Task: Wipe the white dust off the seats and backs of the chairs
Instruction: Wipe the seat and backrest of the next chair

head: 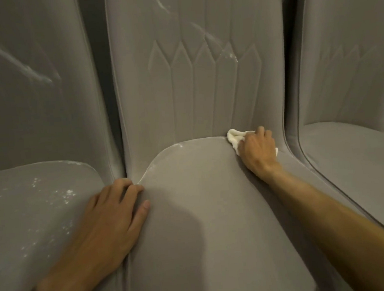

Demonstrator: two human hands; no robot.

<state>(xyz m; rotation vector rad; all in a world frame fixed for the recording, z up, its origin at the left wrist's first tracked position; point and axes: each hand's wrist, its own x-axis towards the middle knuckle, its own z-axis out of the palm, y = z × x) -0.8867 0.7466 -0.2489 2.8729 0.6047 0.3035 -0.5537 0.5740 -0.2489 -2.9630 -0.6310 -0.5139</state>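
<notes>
— Which step is in hand at this moment?

— The wiping of the middle grey velvet chair seat (202,212). The right hand (258,154) grips a crumpled white cloth (236,137) and presses it into the rear right corner of this seat, just where the seat meets the quilted grey back (183,96) of the same chair. Its fingers (261,132) are curled around the cloth.

— And the other hand?

— The left hand (110,223) rests on the left edge of the same seat. Its fingers (130,190) are relaxed and a little apart and hold nothing. The tips lie at the gap toward the left grey chair seat (33,224). I think this hand only gives support.

— Is the middle seat finished?

— Mostly it looks clean, in my judgement, but a thin white dust line (179,145) runs along its rear left rim. The back has white streaks (224,50), high up and on the right side of the stitched pattern.

— So what does the next move need?

— Probably to draw the cloth along the rear seam to the left, then to go up the back. The stitched grooves may hold powder, so firm pressure is needed, perhaps also a clean fold of the cloth. The left chair is not yet wiped: there are many white specks (69,193) on its seat and a long streak on the left chair back (25,111). The right grey chair (353,88) shows little dust, as far as I can see.
</notes>
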